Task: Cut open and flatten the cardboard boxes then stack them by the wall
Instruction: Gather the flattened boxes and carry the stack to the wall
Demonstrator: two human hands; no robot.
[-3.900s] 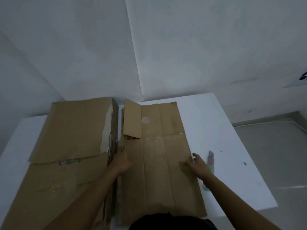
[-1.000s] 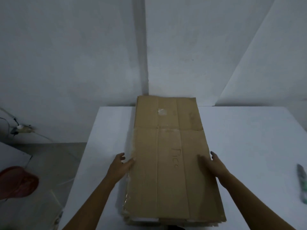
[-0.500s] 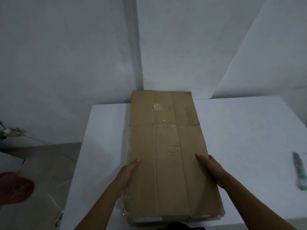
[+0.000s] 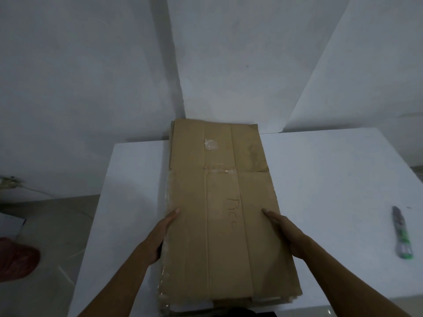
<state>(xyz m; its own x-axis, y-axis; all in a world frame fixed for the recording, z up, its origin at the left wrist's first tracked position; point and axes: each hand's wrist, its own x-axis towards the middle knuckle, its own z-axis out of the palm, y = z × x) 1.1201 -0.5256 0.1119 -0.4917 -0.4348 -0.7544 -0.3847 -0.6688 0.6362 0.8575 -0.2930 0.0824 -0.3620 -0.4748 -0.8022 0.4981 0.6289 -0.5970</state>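
A stack of flattened brown cardboard boxes (image 4: 219, 202) lies lengthwise on the white table (image 4: 332, 179), its far end against the wall. The top sheet carries handwriting and bits of clear tape. My left hand (image 4: 163, 232) lies along the stack's left edge with the thumb straight on the top sheet; its fingers are hidden down the side. My right hand (image 4: 282, 229) rests at the right edge, straight fingers lying on the top sheet. A green and grey utility knife (image 4: 403, 234) lies on the table far to the right, well away from both hands.
White walls meet in a corner right behind the stack. The table's left edge drops to a tiled floor, where a red object (image 4: 17, 257) lies at the far left and a cable with a plug (image 4: 10, 182) runs along the wall.
Earlier two separate cardboard piles lay side by side; now there is a single stack. In the last second both hands moved from beside the stack onto its edges.
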